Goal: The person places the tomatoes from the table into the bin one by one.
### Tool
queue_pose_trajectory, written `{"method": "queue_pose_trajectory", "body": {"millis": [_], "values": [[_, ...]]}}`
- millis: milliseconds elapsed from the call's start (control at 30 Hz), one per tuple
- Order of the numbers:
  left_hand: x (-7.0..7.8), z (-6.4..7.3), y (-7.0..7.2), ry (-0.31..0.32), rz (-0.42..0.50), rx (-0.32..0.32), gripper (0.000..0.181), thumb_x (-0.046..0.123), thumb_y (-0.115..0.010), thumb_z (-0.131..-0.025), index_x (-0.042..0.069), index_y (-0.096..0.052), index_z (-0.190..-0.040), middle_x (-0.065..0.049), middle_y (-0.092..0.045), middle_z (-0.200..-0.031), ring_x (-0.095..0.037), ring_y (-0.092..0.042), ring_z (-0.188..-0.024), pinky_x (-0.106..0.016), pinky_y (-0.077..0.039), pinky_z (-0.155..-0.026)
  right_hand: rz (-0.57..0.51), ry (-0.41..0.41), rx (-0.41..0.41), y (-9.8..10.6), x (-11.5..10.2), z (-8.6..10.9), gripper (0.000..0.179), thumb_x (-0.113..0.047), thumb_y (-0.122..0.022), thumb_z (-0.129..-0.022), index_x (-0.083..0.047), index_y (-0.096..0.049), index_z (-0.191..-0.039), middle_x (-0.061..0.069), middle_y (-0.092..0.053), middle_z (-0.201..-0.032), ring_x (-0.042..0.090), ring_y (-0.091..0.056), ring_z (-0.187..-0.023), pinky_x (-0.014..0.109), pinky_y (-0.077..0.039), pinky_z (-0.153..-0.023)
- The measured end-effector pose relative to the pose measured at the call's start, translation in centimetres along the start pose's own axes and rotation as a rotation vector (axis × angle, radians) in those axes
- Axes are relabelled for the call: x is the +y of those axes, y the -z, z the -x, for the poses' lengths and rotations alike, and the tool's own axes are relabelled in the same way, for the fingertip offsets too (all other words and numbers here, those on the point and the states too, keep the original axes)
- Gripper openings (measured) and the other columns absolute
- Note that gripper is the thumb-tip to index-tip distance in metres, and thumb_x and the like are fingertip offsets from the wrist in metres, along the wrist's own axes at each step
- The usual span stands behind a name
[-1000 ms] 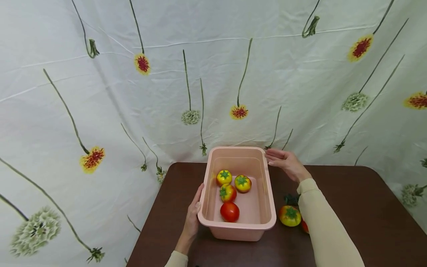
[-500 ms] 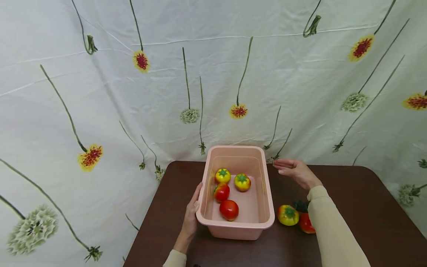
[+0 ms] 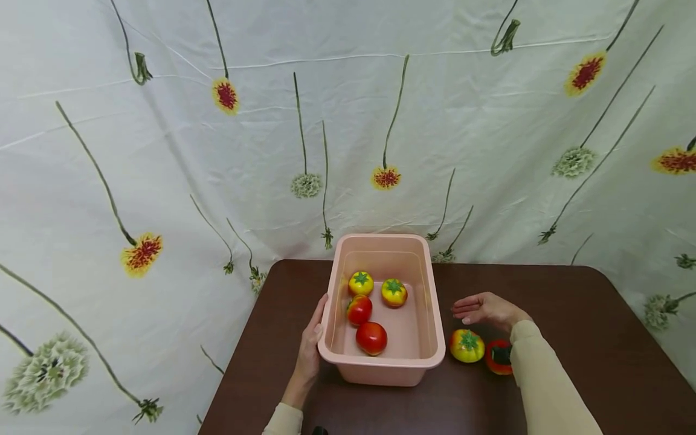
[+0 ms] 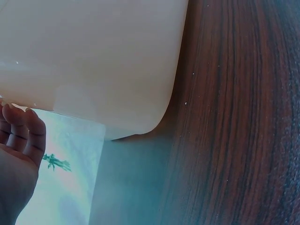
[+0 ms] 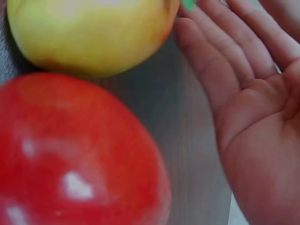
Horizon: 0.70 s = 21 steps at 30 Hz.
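My left hand [image 3: 309,353] grips the left rim of a pink plastic bin [image 3: 380,362]; in the left wrist view its bent fingers [image 4: 35,136] meet the bin's wall. Inside lie two yellow tomatoes with green leafy tops, a red-and-yellow tomato [image 3: 359,310] and a red tomato [image 3: 371,338]. Right of the bin, my right hand [image 3: 489,311] hovers with its fingers extended, just beyond a yellow-and-red tomato [image 3: 466,345] on the table. Beside that sits another red tomato [image 5: 79,154], partly covered by a dark object at the wrist. The right palm holds nothing.
The dark brown wooden table [image 3: 587,326] has rounded far corners. A white cloth [image 3: 348,145] printed with flowers hangs right behind its far edge. A small black object [image 3: 319,431] shows at the bottom of the head view.
My right hand has left the bin's right rim and come right and nearer, toward the yellow-and-red tomato. One tomato inside the bin has rolled, now showing more red. The left hand keeps its place.
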<state>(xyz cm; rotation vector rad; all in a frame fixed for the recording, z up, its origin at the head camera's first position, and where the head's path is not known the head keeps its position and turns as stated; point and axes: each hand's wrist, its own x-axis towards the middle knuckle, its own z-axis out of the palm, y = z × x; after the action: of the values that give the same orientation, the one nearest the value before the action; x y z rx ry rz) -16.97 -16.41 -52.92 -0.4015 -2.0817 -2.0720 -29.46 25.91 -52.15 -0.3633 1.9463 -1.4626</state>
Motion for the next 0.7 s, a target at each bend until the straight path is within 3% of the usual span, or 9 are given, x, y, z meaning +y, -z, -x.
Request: {"method": "queue_pose_trajectory", "body": {"millis": [233, 433, 700], "values": [[-0.1, 0.0, 0.0, -0.006, 0.001, 0.007, 0.061, 0.031, -0.033, -0.095, 0.022, -0.025, -0.155, -0.003, -0.022, -0.163, -0.02, -0.025, -0.147, -0.062, -0.017, -0.113, 0.031, -0.112, -0.044, -0.2, 0.6, 0.7, 0.057, -0.008, -0.07, -0.084, 0.015, -0.05, -0.132, 0.027, -0.06, -0.129, 0.031, -0.065, -0.112, 0.045, -0.049, -0.099], [-0.2, 0.0, -0.1, -0.004, -0.005, 0.014, 0.062, 0.032, -0.035, -0.095, 0.022, -0.026, -0.155, -0.003, -0.022, -0.163, -0.005, -0.029, -0.143, -0.06, -0.018, -0.114, 0.009, -0.186, -0.088, -0.3, 0.8, 1.3, 0.05, -0.005, -0.071, -0.083, 0.013, -0.055, -0.126, 0.012, -0.071, -0.112, 0.022, -0.068, -0.097, 0.042, -0.054, -0.093], [-0.1, 0.1, -0.1, 0.0, -0.005, 0.013, 0.062, 0.031, -0.035, -0.094, 0.021, -0.026, -0.155, -0.004, -0.022, -0.163, -0.017, -0.027, -0.146, -0.061, -0.017, -0.114, 0.023, -0.176, -0.105, -0.5, 1.3, 1.4, 0.043, -0.003, -0.072, -0.08, 0.01, -0.063, -0.12, 0.009, -0.073, -0.104, 0.02, -0.069, -0.091, 0.041, -0.056, -0.089]]}}
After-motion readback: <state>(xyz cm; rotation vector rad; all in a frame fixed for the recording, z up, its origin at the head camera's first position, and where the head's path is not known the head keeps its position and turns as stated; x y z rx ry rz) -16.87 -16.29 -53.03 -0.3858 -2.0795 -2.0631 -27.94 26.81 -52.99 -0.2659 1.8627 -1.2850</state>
